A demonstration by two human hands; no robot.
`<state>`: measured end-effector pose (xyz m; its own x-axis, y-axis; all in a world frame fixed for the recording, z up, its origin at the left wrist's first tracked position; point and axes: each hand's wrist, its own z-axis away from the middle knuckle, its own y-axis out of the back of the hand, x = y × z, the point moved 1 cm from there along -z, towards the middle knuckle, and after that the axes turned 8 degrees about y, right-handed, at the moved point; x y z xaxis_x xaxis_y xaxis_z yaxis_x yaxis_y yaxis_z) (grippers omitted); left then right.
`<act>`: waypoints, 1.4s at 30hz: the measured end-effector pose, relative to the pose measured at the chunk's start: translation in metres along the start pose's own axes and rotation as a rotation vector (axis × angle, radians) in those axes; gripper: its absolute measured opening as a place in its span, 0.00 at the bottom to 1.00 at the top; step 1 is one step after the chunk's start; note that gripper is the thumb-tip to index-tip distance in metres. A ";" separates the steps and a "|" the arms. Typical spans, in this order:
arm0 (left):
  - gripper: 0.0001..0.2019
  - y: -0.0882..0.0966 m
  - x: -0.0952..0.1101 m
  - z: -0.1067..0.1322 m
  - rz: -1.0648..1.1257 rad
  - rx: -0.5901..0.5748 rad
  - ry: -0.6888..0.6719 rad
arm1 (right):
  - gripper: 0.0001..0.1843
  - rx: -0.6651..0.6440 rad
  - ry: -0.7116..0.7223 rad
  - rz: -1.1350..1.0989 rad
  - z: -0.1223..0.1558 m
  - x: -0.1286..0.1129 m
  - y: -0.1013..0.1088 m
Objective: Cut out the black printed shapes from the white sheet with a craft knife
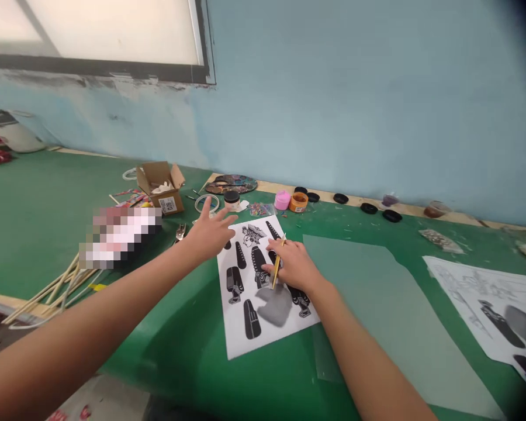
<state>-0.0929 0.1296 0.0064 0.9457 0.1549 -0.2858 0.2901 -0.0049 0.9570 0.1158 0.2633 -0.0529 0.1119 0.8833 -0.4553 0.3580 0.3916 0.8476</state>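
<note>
A white sheet of paper (pixel 234 324) with black printed shapes and a small figure lies on the green table. My right hand (pixel 293 263) rests over its right side, fingers closed around a slim yellow pencil-like stick (pixel 277 268) whose lower end points at a grey shape (pixel 275 307). I cannot tell if that shape is printed or a separate piece. Above the sheet's upper left corner is my left hand (pixel 210 234), fingers spread, holding nothing. Under my right forearm extends a large translucent sheet (pixel 377 298).
An opened cardboard box (pixel 169 202), an orange jar (pixel 298 202), a pink jar (pixel 283 200), a dark-lidded jar (pixel 232 200) and a paint-covered palette (pixel 231 183) stand toward the wall. Wooden sticks (pixel 56 286) lie left. Another printed sheet (pixel 464 292) is at right.
</note>
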 end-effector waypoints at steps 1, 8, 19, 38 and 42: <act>0.14 -0.002 0.011 0.001 0.019 0.031 0.040 | 0.19 0.005 -0.021 0.018 -0.001 -0.002 -0.001; 0.23 -0.042 0.057 -0.014 0.249 0.054 0.118 | 0.19 0.194 -0.182 -0.184 -0.005 0.002 0.006; 0.19 -0.056 0.039 -0.058 0.357 0.130 0.030 | 0.38 0.398 -0.431 -0.729 -0.003 0.015 0.002; 0.30 -0.048 0.052 -0.025 0.405 -0.055 -0.026 | 0.23 0.485 -0.417 -0.199 0.000 0.012 -0.002; 0.24 -0.030 0.067 -0.017 0.337 -0.039 0.029 | 0.23 0.557 -0.372 -0.195 -0.002 0.016 0.005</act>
<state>-0.0407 0.1565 -0.0406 0.9827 0.1790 0.0482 -0.0448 -0.0229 0.9987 0.1171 0.2799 -0.0554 0.2721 0.6245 -0.7321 0.8146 0.2554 0.5207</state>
